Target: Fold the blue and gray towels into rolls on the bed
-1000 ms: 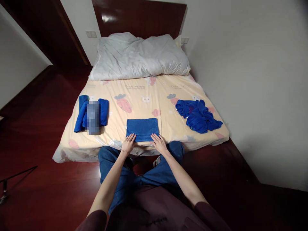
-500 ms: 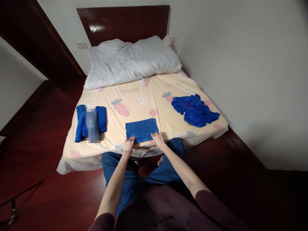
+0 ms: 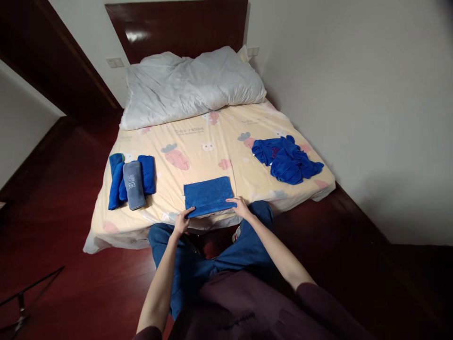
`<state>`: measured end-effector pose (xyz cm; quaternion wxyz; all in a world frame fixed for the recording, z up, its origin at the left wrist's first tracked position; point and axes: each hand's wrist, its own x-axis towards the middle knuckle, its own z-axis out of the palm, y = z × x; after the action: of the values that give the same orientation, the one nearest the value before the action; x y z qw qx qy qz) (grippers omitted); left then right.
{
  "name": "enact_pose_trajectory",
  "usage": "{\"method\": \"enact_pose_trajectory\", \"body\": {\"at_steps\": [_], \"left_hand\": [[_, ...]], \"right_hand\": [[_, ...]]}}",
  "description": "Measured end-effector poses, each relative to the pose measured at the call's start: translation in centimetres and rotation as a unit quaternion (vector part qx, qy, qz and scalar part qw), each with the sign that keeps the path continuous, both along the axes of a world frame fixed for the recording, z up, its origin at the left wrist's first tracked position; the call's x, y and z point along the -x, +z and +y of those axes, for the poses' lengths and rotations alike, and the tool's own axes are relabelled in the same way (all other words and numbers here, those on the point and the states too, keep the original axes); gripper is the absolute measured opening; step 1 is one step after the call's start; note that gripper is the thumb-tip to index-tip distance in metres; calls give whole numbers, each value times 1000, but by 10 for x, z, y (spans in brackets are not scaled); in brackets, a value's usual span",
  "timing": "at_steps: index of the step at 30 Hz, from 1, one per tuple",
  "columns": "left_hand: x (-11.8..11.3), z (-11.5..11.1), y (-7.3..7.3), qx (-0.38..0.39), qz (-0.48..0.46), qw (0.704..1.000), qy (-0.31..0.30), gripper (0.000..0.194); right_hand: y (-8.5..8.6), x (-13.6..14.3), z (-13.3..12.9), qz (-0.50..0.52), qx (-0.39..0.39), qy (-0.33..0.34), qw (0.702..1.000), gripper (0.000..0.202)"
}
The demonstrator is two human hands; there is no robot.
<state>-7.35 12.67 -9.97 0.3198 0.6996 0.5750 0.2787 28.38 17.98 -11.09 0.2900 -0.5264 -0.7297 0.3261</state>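
A folded blue towel (image 3: 208, 191) lies near the front edge of the bed, its near edge turned over in a narrow strip. My left hand (image 3: 183, 221) grips the near left corner of that strip, and my right hand (image 3: 239, 207) pinches its right end. Several rolled blue towels (image 3: 146, 174) lie at the bed's left side, with a grey-blue roll (image 3: 133, 186) bearing white lettering on top. At the right, loose blue cloths (image 3: 288, 160) sit in a crumpled heap.
The bed (image 3: 198, 156) has a yellow patterned sheet. A white quilt (image 3: 194, 89) lies by the dark headboard (image 3: 187, 26). A thin black stand (image 3: 21, 302) is on the floor at lower left.
Both hands have taken hold of the towel's near edge and folded a strip of it over. My left hand has moved slightly left and down, my right hand slightly right.
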Motion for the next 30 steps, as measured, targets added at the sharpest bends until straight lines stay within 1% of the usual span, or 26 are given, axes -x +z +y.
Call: {"method": "enact_pose_trajectory", "body": {"at_steps": [4, 8, 14, 18, 22, 24, 30], "left_hand": [[7, -4, 0, 21, -45, 998, 45, 64], [8, -4, 0, 22, -56, 997, 57, 57], [10, -1, -4, 3, -56, 996, 68, 43], [11, 0, -8, -3, -80, 995, 67, 37], [11, 2, -10, 14, -105, 991, 85, 32], [12, 3, -11, 24, -112, 989, 94, 35], [13, 6, -15, 19, -110, 987, 114, 41]], "right_hand": [[-2, 0, 5, 86, 23, -2, 996, 58], [-3, 1, 3, 119, 19, -30, 992, 52], [-7, -1, 1, 130, 16, -52, 990, 48], [-11, -7, 3, 115, 17, -63, 991, 36], [-13, -11, 4, 99, 24, -75, 992, 24], [-12, -12, 5, 93, 29, -81, 992, 25], [-14, -10, 10, 88, 31, -77, 993, 40]]}}
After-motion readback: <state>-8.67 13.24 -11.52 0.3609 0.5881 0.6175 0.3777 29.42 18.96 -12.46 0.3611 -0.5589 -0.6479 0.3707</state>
